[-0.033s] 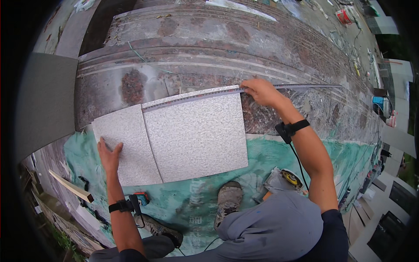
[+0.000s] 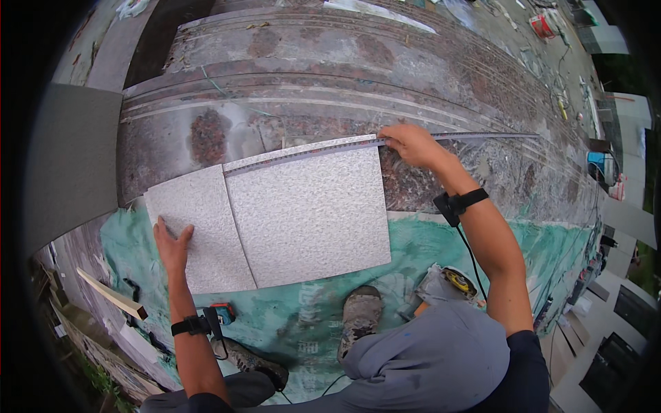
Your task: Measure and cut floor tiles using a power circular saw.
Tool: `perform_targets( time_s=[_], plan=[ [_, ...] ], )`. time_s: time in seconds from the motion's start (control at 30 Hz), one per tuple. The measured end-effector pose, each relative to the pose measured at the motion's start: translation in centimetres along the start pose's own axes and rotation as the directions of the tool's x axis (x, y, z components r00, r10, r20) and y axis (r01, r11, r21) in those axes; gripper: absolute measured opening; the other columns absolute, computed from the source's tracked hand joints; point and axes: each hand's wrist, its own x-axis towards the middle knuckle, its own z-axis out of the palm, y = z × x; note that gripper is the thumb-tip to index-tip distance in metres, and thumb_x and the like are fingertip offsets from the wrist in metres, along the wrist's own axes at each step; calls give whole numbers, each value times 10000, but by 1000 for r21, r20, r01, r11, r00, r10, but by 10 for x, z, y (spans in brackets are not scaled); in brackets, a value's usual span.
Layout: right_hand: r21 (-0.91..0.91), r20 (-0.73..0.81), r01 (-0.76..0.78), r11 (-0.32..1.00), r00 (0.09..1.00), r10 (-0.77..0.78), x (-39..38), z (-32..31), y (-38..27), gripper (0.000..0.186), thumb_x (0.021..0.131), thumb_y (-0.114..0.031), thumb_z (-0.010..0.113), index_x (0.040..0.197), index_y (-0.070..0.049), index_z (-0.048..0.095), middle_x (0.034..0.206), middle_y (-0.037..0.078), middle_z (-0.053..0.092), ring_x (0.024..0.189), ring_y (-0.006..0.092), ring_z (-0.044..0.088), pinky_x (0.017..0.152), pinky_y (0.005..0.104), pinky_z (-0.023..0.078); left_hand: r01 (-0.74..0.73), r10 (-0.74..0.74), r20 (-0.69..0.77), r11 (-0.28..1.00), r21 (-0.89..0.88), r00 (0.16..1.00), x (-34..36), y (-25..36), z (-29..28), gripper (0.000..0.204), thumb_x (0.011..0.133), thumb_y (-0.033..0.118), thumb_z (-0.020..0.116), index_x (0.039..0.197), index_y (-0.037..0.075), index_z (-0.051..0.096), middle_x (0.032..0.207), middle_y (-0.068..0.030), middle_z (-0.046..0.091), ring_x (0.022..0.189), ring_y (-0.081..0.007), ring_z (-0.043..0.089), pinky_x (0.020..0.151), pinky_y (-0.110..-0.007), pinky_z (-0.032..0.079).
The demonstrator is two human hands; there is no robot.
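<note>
A large speckled pale-grey tile (image 2: 313, 213) lies before me, and a narrower tile (image 2: 200, 227) of the same pattern overlaps its left side. My left hand (image 2: 172, 244) lies on the narrower tile near its left edge, fingers and thumb apart. A long dark-marked metal ruler (image 2: 303, 154) runs along the far edge of the large tile, its left end by the narrower tile. Its right part reaches well past the large tile over the stone. At the tile's far right corner my right hand (image 2: 410, 144) pinches the ruler; the fingertips are partly hidden.
Stone steps (image 2: 289, 82) rise beyond the tiles. Green sheeting (image 2: 303, 310) spreads under my shoes. On it lie a tape measure (image 2: 222, 313) and a yellow-and-black disc tool (image 2: 458, 281). A wood strip (image 2: 113, 292) lies left; a red-and-white bucket (image 2: 544, 25) stands far right.
</note>
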Motion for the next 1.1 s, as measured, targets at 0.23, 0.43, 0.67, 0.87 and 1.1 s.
perform_targets(
  time_s=[0.23,0.43,0.67,0.87,1.1],
  plan=[
    [11,-48,53,999,997,-52,0,1,4,189,928,-94,574,1106,-83,636,1006,167,670,971,418,599,782,500,473,8,-8,6,1000,22,1000,-2,3,2,957,787,413,795,1509,-6,326,1528,-305,315,1419,-440,320,1170,-449,275],
    [19,-9,-2,1000,1000,3,1,3,6,220,917,-77,560,1122,-86,640,1023,161,677,977,411,607,793,500,475,-79,78,-21,989,-121,997,-1,7,-6,980,745,397,833,1485,-26,349,1461,-332,388,1365,-462,378,1135,-460,322],
    [50,-58,52,997,997,-49,-2,-3,-7,205,902,-41,572,1093,-54,644,1047,162,671,994,404,606,814,476,481,-273,282,-74,955,113,957,55,46,-26,971,676,447,867,1491,176,414,1458,-299,413,1355,-454,392,1105,-477,363],
    [26,-100,0,1000,995,2,-3,1,-1,220,901,-44,581,1106,-38,661,1114,160,678,1047,395,610,868,446,491,-444,423,215,894,59,880,62,84,-40,834,646,311,895,1378,123,542,1397,-191,515,1307,-381,473,1081,-436,410],
    [-9,-138,27,1000,990,-28,-2,3,-1,216,905,-47,578,1102,-37,666,1111,165,681,1034,398,615,861,454,495,-401,378,209,913,76,902,58,94,-44,764,634,243,902,1314,106,580,1356,-181,535,1250,-367,512,1052,-419,438]
  ],
)
